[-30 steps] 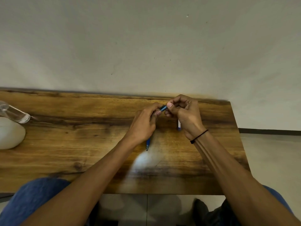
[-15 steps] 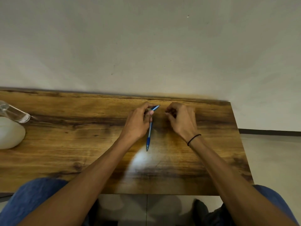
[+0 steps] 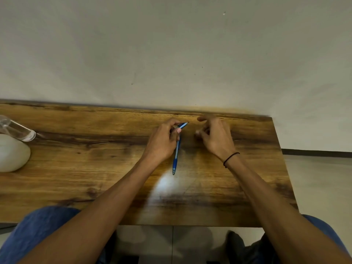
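My left hand [image 3: 162, 142] pinches a slim blue pen part [image 3: 182, 125] between thumb and fingers, its pointed end sticking out up and to the right. Just below that hand a blue pen [image 3: 176, 157] lies on the wooden table [image 3: 95, 164], tip toward me; its far end is hidden by my fingers. My right hand [image 3: 216, 137] hovers a short gap to the right with loosely curled fingers, and nothing shows in it. A black band circles the right wrist.
At the table's left edge sit a white rounded object [image 3: 11, 153] and a clear bottle [image 3: 17, 130] lying on its side. A wall runs right behind the table. The table's right edge is near my right forearm.
A second ago both hands met around the blue part. My right hand has let go and drifted right, its fingers loosening. The left hand keeps the part and has lowered toward the table.
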